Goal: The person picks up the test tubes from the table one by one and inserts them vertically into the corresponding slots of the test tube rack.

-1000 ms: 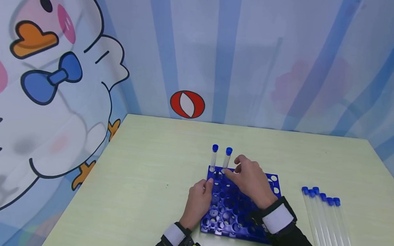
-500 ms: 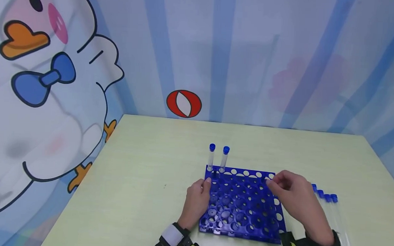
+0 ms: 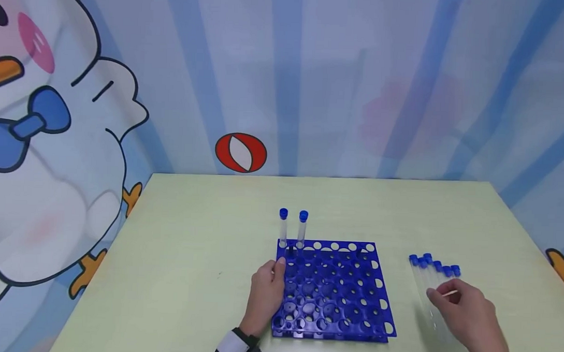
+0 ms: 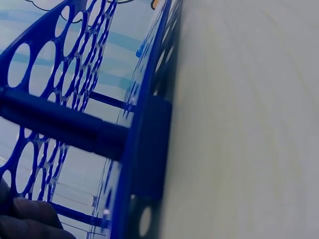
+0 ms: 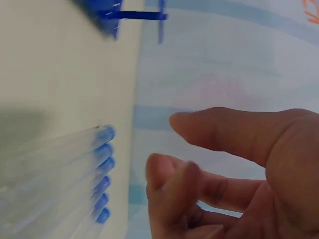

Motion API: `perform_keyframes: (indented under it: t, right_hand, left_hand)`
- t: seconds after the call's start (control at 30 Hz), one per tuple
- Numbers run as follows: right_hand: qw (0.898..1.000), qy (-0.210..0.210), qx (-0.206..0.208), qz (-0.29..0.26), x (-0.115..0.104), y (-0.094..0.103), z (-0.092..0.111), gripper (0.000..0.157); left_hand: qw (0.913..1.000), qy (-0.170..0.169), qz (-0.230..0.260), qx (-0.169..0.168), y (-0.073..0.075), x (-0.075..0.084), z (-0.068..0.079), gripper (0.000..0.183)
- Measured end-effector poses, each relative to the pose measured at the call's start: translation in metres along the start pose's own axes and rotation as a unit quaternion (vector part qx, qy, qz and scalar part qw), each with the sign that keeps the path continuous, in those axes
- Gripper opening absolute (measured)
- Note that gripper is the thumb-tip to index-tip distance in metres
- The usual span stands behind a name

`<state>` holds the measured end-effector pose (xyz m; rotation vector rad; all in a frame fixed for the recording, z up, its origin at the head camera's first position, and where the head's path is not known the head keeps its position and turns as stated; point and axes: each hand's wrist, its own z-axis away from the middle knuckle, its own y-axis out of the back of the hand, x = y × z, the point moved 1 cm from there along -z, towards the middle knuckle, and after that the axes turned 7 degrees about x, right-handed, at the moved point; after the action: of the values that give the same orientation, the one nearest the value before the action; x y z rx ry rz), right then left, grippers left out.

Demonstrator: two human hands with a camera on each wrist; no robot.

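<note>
My left hand grips the left edge of a blue test tube rack, thumb on top; in the left wrist view its fingers show at the rack's perforated plate. Two blue-capped test tubes stand upright in the rack's far left holes. On the right, my right hand hovers over a group of lying test tubes, partly covering them. The right wrist view shows the thumb apart from the bent fingers, with nothing between them. Beside them lie the tubes' blue caps.
A pale wooden table carries everything. Behind it stands a blue striped wall printed with cartoon figures, and a printed white duck panel borders the left side.
My right hand has moved from the standing tubes at the rack's far left, across the rack, to the lying tubes on the right. My left hand stays on the rack; the head view has shifted.
</note>
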<state>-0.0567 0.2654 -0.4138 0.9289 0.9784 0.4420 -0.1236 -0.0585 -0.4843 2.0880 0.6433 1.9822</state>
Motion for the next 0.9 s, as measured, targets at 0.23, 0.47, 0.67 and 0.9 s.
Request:
perform_keyframes:
  t: [0.23,0.47,0.67,0.9]
  right_hand:
    - [0.998,-0.021,-0.038,0.045,0.015,-0.018,-0.005,0.04]
    - [0.998,-0.018,-0.031,0.06,0.014,-0.025,-0.011,0.035]
    - [0.997,-0.031,-0.031,0.068,0.013,-0.031,-0.017,0.028]
    - [0.996,-0.024,-0.037,0.074,0.011,-0.04,-0.021,0.027]
  left_hand:
    - [1.0,0.007,0.003,-0.006,0.0,-0.002,0.002,0.038]
    - [1.0,-0.003,0.003,0.0,0.0,0.0,-0.001,0.038]
    - [1.0,-0.005,0.006,-0.001,-0.001,0.001,-0.002,0.038]
    - [1.0,-0.005,0.005,0.004,-0.001,-0.001,0.0,0.038]
